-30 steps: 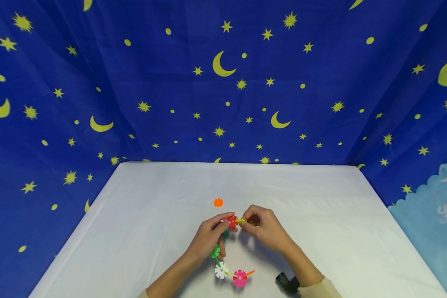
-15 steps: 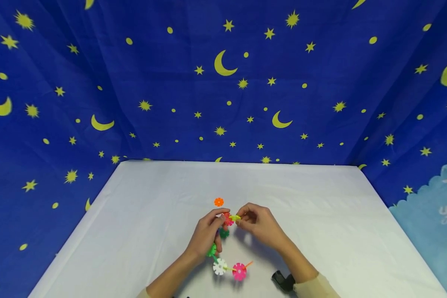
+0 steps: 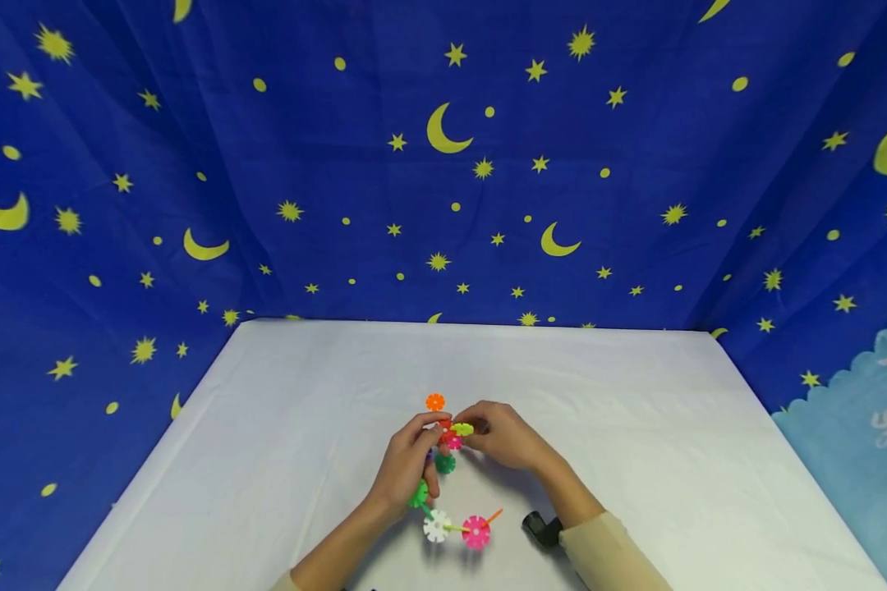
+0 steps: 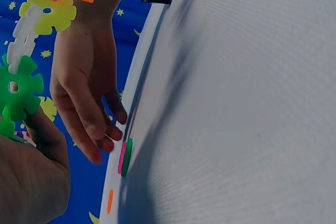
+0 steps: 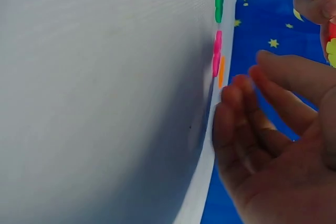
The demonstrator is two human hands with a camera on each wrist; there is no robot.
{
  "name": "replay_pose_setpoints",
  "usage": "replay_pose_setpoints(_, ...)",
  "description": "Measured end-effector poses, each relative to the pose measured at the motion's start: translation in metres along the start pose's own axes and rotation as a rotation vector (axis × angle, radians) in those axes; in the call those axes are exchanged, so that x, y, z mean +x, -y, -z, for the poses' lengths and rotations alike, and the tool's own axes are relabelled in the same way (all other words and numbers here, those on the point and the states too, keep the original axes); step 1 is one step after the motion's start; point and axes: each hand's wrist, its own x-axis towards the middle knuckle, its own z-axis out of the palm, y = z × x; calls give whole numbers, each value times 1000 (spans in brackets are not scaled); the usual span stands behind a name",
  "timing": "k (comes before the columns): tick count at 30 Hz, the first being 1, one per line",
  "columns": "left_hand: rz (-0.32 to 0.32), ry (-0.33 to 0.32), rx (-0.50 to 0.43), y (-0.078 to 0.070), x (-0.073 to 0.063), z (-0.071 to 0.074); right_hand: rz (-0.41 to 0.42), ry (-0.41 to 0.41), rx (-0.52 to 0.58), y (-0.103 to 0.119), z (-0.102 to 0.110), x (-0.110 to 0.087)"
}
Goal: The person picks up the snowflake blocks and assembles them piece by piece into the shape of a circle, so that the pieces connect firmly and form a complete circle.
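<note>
My left hand (image 3: 406,460) holds a chain of slotted flower-shaped plastic discs. At its upper end a red disc (image 3: 445,428) sits at my fingertips, joined to a yellow disc (image 3: 462,428). Down from the hand hang a green disc (image 4: 21,85), a white disc (image 3: 436,526), a yellow one (image 4: 47,11) and a pink disc (image 3: 476,532) with an orange disc (image 3: 492,518) at the end. My right hand (image 5: 283,156) is just right of the yellow disc, fingers loosely bent around nothing. Near its fingertips a loose pink disc (image 5: 217,53) lies on the table.
On the white table (image 3: 636,427) also lie a dark green disc (image 3: 446,464) and an orange disc (image 3: 434,402). A black object (image 3: 541,530) is by the right wrist. Blue cloth (image 3: 340,164) with stars and moons stands behind the table and along its sides.
My right hand has let go of the yellow disc, which stays on the red one, and has shifted left. The left hand has drawn slightly left with the chain.
</note>
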Motion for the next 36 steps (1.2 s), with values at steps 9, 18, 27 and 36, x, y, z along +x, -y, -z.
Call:
replay_pose_setpoints(9,8,8,18,2,0,-2,36,95,-182,-2,-3,6)
replay_pose_setpoints(18,34,6,13,8,-1,-2,-78,64,-63,-5,-3,-5)
replay_pose_setpoints(27,41,15,-18,10,-2,-4,-67,-10,239,-7,8,-18)
replay_pose_setpoints(36,29,35,-24,7,0,-6,-146,-89,498,0,23,-29)
